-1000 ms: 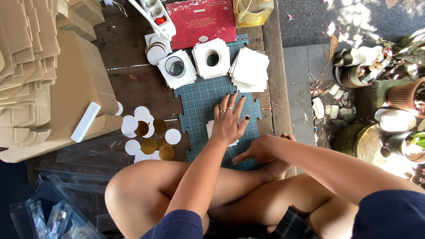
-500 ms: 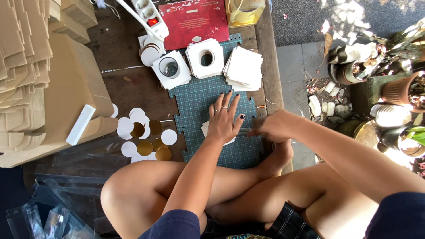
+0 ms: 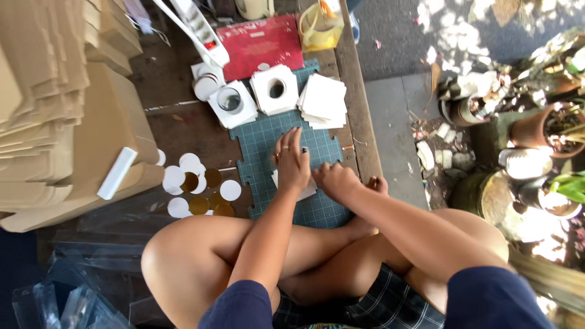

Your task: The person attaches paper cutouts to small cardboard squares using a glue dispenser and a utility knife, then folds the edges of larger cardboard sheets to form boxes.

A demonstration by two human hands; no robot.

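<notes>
Pinning a white card square point(image 3: 303, 190) flat on the green cutting mat point(image 3: 268, 146) at frame centre: left hand point(image 3: 291, 163) fingers spread, pressing down; right hand point(image 3: 337, 181) clenched just beside it, contents hidden. Keep left fingertips clear of any cut line.

Person seated cross-legged, bare knees in the foreground, both arms reaching forward over the legs. Left hand point(image 3: 292, 163): palm down, fingers spread and extended forward, pressing flat; rings visible on the fingers, dark nail polish. Left forearm runs straight from the lower centre up to the wrist. Right hand point(image 3: 336, 180): just beside the left, knuckles up, fingers curled under into a closed grip; contents not visible. Right forearm enters diagonally from the lower right. Dark short sleeves on both arms.
</notes>
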